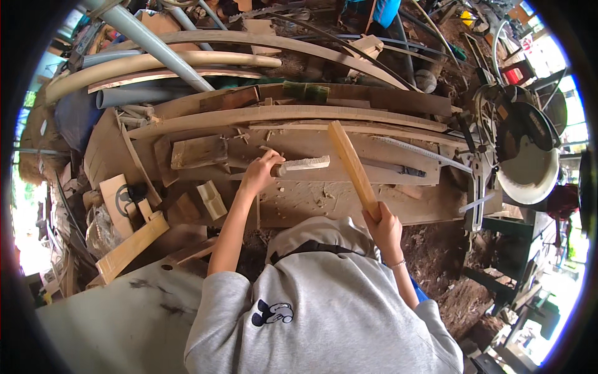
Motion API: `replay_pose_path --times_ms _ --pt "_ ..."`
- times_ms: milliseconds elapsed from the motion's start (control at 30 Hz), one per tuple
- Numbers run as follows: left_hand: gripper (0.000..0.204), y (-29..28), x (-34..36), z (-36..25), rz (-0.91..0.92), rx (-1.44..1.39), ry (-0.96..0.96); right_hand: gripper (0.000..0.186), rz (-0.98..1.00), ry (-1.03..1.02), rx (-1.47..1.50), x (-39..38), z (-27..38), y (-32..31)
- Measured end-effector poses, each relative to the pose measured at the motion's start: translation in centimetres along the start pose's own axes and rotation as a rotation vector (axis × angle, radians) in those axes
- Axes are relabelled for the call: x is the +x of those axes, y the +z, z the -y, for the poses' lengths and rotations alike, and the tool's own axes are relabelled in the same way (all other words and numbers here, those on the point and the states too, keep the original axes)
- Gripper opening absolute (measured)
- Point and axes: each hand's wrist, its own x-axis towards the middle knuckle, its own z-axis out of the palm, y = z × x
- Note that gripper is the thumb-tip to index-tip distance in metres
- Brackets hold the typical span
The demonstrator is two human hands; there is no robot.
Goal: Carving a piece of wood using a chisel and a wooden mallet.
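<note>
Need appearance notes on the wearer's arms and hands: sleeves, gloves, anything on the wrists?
Loose, plain light-grey sleeves, ending around the elbows; forearms bare below. No glove on the left hand or right hand. Thin bracelet on the right wrist; nothing visible on the left. No cables seen on either arm.

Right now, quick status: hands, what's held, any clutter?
Left hand closed on short pale piece. Right hand grips wooden bar by its near end. Wood chips litter the workbench.
</note>
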Motion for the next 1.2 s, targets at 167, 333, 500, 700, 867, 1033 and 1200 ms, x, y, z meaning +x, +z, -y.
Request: replay_pose_path --times_ms 167,333,500,700,867,1033,1200 --pt "0.030 -2.6 -0.9 -0.9 -0.070 -0.139 0.006 0.028 0.024 -0.064 0.015 1.7 0.1 0.0" --pt "0.020 -7.9 -1.1 -4.7 -0.662 -0.394 -0.306 0.027 -0.025 -0.099 0.057 3.0 -0.1 0.0" --pt "0.020 -10.4 1.6 -8.1 -1.050 -0.891 -0.110 0.028 0.062 0.034 0.175 3.5 0.2 0.1" --pt "0.016 -8.1 3.2 -8.6 -0.883 -0.649 -0.127 0.027 0.040 0.095 0.219 2.7 0.5 0.8" --pt "0.016 -7.1 3.9 -7.9 -0.855 -0.788 -0.221 0.027 0.014 0.154 0.183 1.9 0.5 1.1" --pt "0.017 -6.8 4.5 -7.7 -0.797 -0.873 -0.177 0.027 -0.015 0.166 0.183 1.9 1.3 1.2" --pt "0.011 -6.8 5.4 -9.1 -0.735 -0.896 -0.164 0.027 -0.081 0.120 0.065 1.9 2.0 0.9"
